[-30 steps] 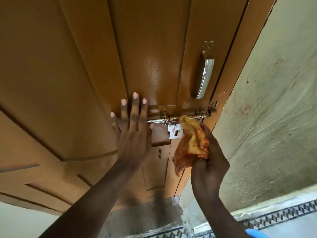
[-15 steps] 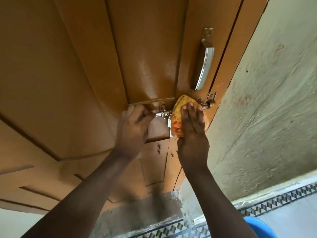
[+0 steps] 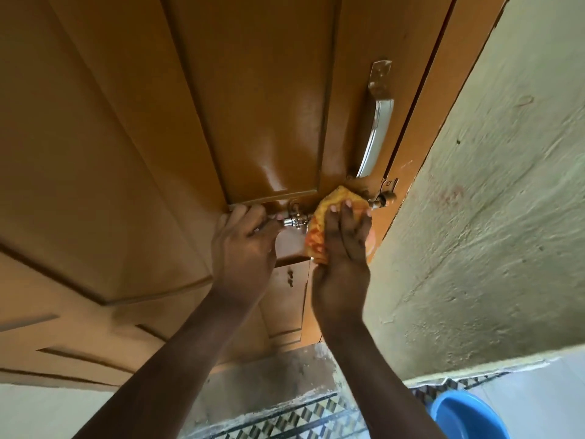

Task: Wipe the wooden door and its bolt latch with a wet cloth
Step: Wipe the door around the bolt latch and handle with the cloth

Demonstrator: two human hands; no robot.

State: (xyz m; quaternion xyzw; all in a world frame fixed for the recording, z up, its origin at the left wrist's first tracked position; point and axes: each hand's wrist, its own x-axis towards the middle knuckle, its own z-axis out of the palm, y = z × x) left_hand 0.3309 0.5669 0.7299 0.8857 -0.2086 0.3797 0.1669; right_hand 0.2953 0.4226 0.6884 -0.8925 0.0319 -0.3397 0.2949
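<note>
On the door (image 3: 133, 160), the right hand (image 3: 343, 258) presses the cloth (image 3: 319, 236) with straight fingers over the latch (image 3: 296, 220), just below the handle (image 3: 376, 122), while the left hand (image 3: 242, 248), fingers curled, grips the bolt's left end.

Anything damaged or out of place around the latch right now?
Nothing broken shows. The wall beside the door frame carries faint reddish smudges, and the plaster at the door's foot looks worn and stained.

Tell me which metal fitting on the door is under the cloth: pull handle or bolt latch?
The silver sliding bolt latch: the right hand presses the orange cloth over it. The curved chrome pull handle stands bare above.
</note>
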